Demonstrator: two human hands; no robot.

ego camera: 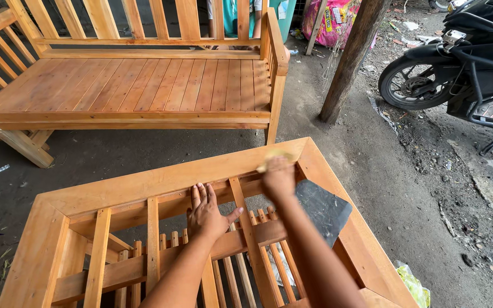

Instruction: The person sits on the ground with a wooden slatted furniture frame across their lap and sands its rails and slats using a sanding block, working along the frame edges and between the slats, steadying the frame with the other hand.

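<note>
An unfinished wooden table frame [144, 183] with inner slats fills the lower part of the head view. My left hand [206, 212] lies flat, fingers spread, on an inner rail of the frame. My right hand [278, 175] is closed on a small yellowish pad [275, 155], probably sandpaper or a cloth, pressed against the frame's far inner edge near the right corner. A dark grey sheet [323, 208] lies inside the frame, just right of my right forearm.
A slatted wooden bench [138, 85] stands beyond the frame across a strip of dark ground. A wooden post [349, 60] rises at the upper right, with a black motorcycle [463, 63] behind it. A person in a teal top [232, 17] stands behind the bench.
</note>
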